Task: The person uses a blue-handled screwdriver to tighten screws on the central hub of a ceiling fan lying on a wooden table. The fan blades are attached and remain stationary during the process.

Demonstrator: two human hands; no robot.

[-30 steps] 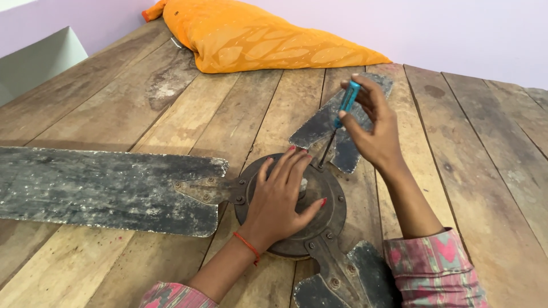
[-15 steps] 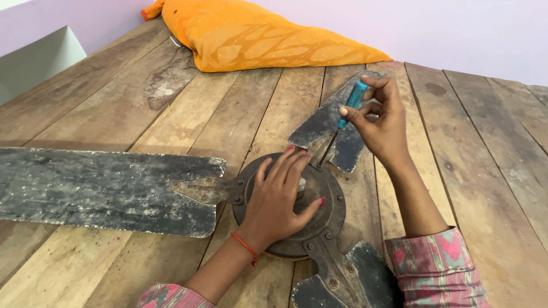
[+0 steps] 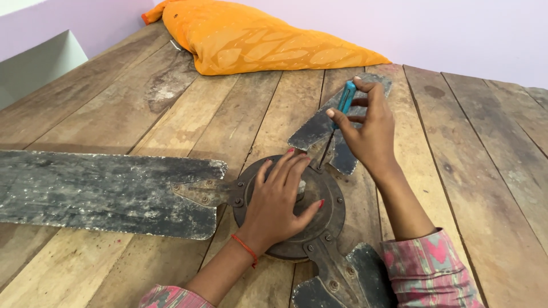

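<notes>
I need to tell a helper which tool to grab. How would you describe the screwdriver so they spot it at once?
On the wooden plank table lies an old ceiling fan. Above its far blade, the right hand holds the screwdriver. Its bright blue handle is the only blue thing among grey metal.

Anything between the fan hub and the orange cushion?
Head view: one dirty fan blade runs from the fan hub toward the orange cushion; past its tip, bare wooden planks.

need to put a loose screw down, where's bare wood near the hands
Bare planks lie right of the right hand, and between the orange cushion and the long left blade. It is crowded around the fan hub under the left hand.
</notes>
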